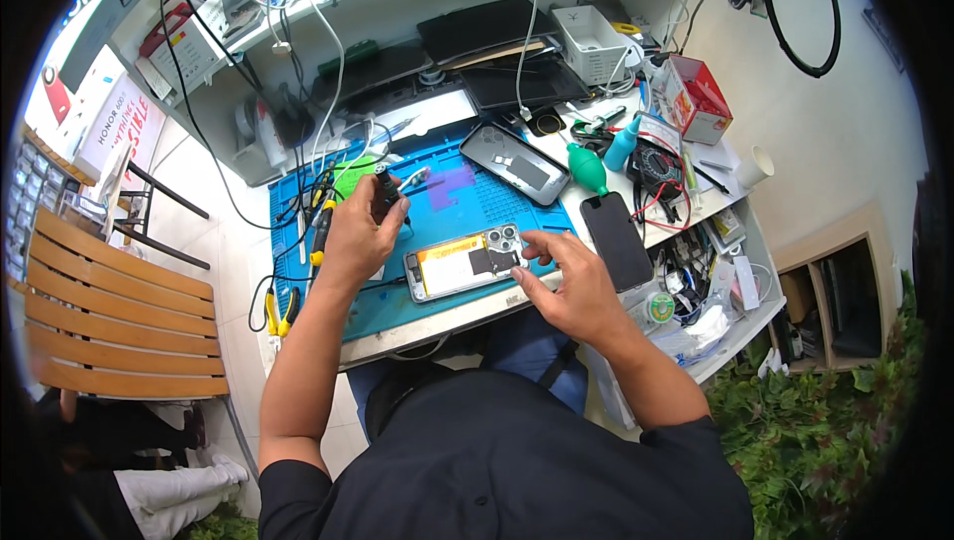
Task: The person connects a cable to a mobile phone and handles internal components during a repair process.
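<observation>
An opened phone (pixel 465 264) lies on the blue work mat (pixel 383 311), its insides and a cluster of round camera lenses showing. Above and to the left of it, my left hand (pixel 363 227) is closed around a short black cylindrical tool (pixel 386 182), partly hidden by the fingers. My right hand (pixel 571 287) is at the phone's right end, thumb and forefinger apart beside the lenses. Whether its fingertips touch the phone, I cannot tell. Farther back on the mat lies a dark-framed phone shell (pixel 515 163).
Right of the mat are a black phone (pixel 616 240), a green blower bulb (pixel 586 169), a blue bottle (pixel 622 146) and a multimeter (pixel 658 164) with leads. Yellow-handled pliers (pixel 288 311) hang at the table's left edge. Loose cables (pixel 323 167) lie at the back left.
</observation>
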The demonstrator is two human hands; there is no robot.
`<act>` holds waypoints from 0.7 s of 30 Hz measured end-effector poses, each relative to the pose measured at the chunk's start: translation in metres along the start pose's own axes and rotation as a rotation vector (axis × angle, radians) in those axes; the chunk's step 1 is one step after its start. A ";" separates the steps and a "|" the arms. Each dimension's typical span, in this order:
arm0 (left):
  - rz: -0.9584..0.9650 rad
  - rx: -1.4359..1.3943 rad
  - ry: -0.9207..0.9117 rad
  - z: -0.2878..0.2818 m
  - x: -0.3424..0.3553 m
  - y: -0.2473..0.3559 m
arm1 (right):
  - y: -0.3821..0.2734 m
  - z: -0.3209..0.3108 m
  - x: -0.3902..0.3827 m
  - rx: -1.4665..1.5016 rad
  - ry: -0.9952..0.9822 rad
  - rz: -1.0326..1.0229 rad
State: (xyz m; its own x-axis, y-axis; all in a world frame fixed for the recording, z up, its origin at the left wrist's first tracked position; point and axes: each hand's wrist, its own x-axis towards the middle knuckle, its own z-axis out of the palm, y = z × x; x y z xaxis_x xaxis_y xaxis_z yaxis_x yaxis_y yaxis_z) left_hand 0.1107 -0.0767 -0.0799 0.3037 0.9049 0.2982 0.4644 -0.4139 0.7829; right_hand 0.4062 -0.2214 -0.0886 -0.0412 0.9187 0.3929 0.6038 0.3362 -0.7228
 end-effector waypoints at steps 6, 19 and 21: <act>0.079 -0.087 0.054 0.036 0.028 0.029 | 0.010 0.008 -0.003 -0.110 0.035 -0.081; 0.154 -0.046 0.100 0.052 0.038 0.012 | 0.018 0.007 -0.013 -0.175 0.009 -0.038; 0.135 -0.032 0.118 0.045 0.036 0.020 | 0.018 0.005 -0.014 -0.186 0.020 -0.024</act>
State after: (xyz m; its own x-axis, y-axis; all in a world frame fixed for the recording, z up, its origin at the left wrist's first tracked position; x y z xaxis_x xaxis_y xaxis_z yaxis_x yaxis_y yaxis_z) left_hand 0.1686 -0.0572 -0.0782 0.2607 0.8477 0.4619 0.3987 -0.5303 0.7482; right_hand 0.4134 -0.2272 -0.1098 -0.0425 0.9057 0.4217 0.7398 0.3122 -0.5960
